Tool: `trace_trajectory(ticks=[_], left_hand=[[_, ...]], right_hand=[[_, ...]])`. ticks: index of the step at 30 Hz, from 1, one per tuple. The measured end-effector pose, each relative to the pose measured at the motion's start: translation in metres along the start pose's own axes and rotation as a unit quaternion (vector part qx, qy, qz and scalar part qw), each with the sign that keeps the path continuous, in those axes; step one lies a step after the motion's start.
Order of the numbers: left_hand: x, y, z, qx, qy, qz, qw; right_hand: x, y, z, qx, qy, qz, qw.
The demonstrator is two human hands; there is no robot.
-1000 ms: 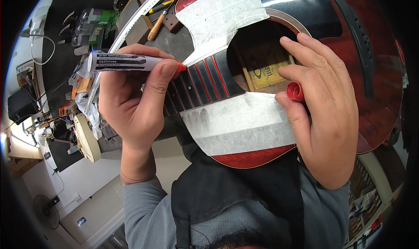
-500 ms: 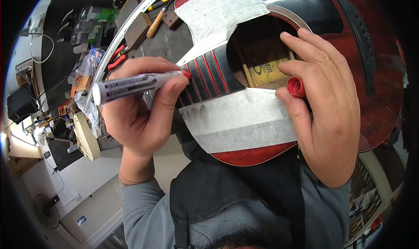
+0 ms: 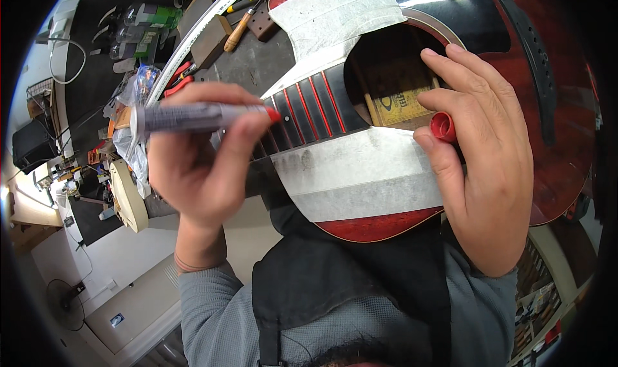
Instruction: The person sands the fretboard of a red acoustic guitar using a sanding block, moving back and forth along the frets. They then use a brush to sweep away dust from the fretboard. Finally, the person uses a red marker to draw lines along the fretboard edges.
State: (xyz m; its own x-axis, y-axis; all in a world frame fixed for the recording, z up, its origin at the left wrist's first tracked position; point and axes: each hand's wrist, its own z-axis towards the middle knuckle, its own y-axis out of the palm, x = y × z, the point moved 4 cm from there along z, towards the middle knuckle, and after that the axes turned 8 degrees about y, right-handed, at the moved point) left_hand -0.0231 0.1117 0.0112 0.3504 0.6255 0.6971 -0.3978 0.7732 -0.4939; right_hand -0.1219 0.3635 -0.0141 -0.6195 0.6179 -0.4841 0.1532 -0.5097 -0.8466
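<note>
A dark red acoustic guitar (image 3: 380, 224) lies across in front of me, its top partly covered with pale masking tape (image 3: 367, 174) on both sides of the black fretboard (image 3: 313, 113). Several frets nearest the soundhole (image 3: 386, 64) are coloured red. My left hand (image 3: 199, 155), blurred by motion, grips a pale-barrelled marker (image 3: 199, 117) with a red tip. That tip is over the fretboard, left of the brightest red frets; whether it touches is unclear. My right hand (image 3: 486, 148) rests over the guitar by the soundhole, pinching a red marker cap (image 3: 443, 127) between thumb and finger.
Beyond the neck, a dark workbench (image 3: 257, 61) holds a wooden-handled tool (image 3: 239, 31), red-handled pliers (image 3: 179, 84), a long white ruler-like strip (image 3: 193, 39) and plastic bottles (image 3: 151, 16). A cream guitar-shaped body (image 3: 127, 196) stands at the left. The black bridge (image 3: 531, 64) is at the right.
The marker has shifted left along the fretboard relative to the frets, and its barrel has tilted nearer level. My right hand keeps the cap in place. The whole view has shifted slightly.
</note>
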Motion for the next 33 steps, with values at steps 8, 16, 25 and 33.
trace_trajectory(ticks=[8, 16, 25, 33], left_hand=[[-0.018, -0.003, 0.004, 0.027, -0.033, 0.031, 0.999], [-0.013, -0.001, 0.004, 0.003, 0.006, 0.038, 0.999], [0.002, -0.002, -0.01, -0.053, 0.084, 0.075, 0.992], [0.01, -0.005, -0.022, -0.068, 0.055, 0.029, 0.996]], right_hand=[[-0.001, 0.001, 0.001, 0.0, 0.003, 0.002, 1.0], [-0.001, 0.001, 0.0, 0.002, -0.001, -0.005, 1.0], [0.0, 0.001, 0.0, 0.005, -0.01, -0.004, 1.0], [-0.001, 0.001, 0.001, -0.003, -0.014, -0.02, 1.0]])
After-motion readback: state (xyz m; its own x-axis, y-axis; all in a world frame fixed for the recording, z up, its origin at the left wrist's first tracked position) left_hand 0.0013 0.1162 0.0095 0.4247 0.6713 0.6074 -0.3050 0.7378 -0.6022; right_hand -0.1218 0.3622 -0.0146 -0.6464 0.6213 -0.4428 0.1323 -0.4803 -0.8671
